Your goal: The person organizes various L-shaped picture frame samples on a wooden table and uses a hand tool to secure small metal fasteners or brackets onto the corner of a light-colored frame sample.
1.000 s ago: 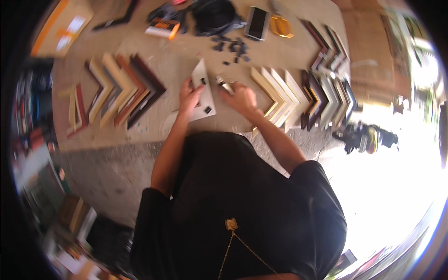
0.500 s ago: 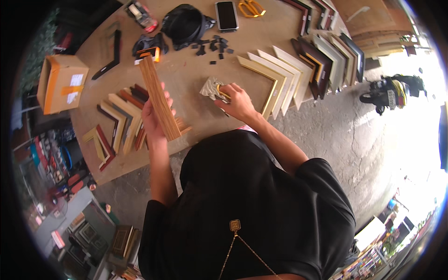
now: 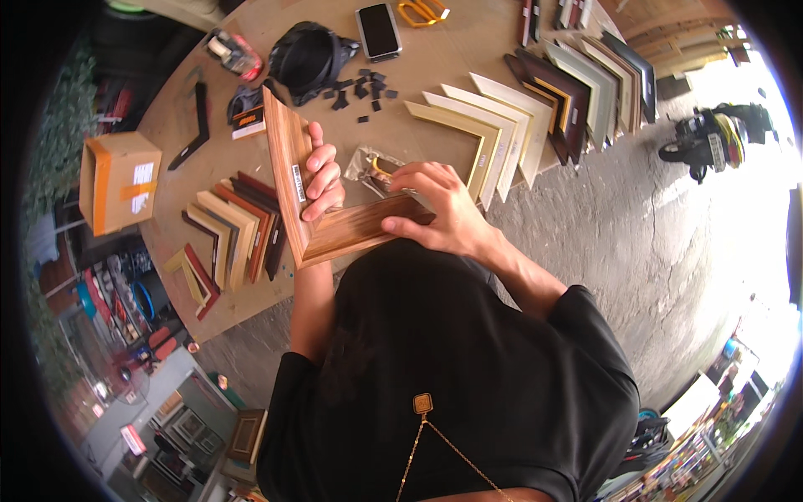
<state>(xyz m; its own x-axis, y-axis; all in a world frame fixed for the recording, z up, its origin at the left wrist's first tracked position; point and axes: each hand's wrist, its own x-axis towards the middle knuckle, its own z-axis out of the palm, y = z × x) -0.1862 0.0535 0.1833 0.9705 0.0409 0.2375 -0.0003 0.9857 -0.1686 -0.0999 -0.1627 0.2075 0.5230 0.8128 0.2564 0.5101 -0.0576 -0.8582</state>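
A wood-grain picture-frame corner sample [image 3: 355,228], L-shaped with a small white label, is held up in front of my body above the table's near edge. My left hand [image 3: 323,180] grips its left leg, fingers wrapped over the inner edge. At the right end of the other leg, my right hand [image 3: 445,209] has its thumb on the face and its fingers along the upper edge. Just behind the sample lies a crumpled clear plastic bag [image 3: 360,167] with something yellow by it, partly hidden by my right hand.
Light frame corner samples [image 3: 502,125] fan out at right, dark ones [image 3: 577,105] beyond. More samples [image 3: 230,222] lie at left near a cardboard box [image 3: 121,184]. Farther back are small black pieces [image 3: 364,86], a phone [image 3: 380,32], a black bag [image 3: 309,63] and yellow-handled scissors [image 3: 422,12].
My right hand has left the plastic bag and moved onto the frame corner sample. The sample has turned, so its face and both legs now show.
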